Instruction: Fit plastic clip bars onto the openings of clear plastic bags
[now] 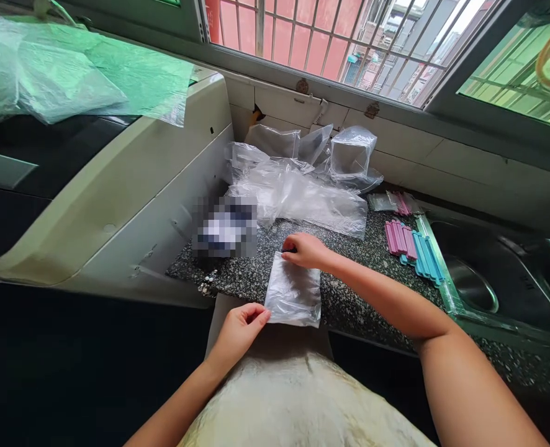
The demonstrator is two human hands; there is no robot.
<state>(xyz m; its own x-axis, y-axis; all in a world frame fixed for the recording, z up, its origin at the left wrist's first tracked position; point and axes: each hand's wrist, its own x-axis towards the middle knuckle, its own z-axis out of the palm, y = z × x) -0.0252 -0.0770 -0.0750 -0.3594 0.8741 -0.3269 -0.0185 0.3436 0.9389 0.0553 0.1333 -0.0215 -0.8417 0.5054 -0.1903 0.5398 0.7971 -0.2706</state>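
Speckled granite counter (pixel 349 298) with a small clear bag (pixel 293 292), crumpled plastic bags (pixel 303 186), pink and blue clips (pixel 412 245) on top

Home kitchen: granite counter (pixel 363 248), steel sink (pixel 498 279), barred window (pixel 349 37).

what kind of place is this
Most likely a home kitchen used for packing work: a speckled stone counter with a steel sink set in it, under a barred window. Both hands hold a small clear plastic bag; pink and blue clips lie near.
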